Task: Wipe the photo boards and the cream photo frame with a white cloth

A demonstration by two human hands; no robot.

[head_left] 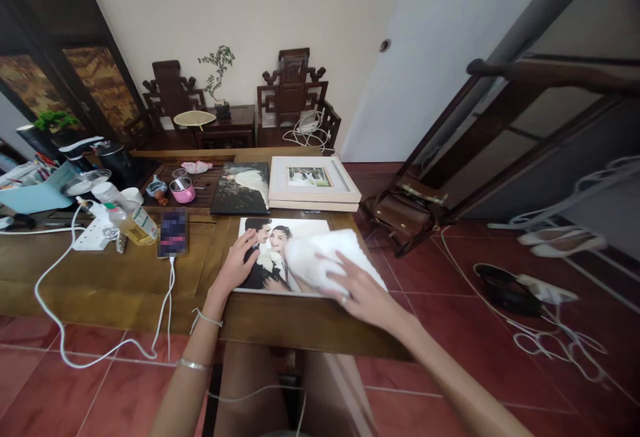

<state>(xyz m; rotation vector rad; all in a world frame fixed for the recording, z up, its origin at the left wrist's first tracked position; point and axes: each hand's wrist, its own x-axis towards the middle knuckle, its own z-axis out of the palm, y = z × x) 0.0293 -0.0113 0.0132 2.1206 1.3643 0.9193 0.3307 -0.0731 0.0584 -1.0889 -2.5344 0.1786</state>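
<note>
A large wedding photo print lies flat near the front edge of the wooden table, showing two people, one in a dark suit. My left hand rests on its left side, fingers stretched out and holding nothing. On the right part of the print, a white cloth is bunched under my right hand, whose fingers press into it and are slightly blurred. The cloth hides the print's right side. Just behind lie a dark photo panel and a stack of pale frames.
To the left are a charging phone, a bottle of yellowish liquid, a power strip and a pink cup. A white cable loops over the front edge. A dark wooden rack stands right of the table.
</note>
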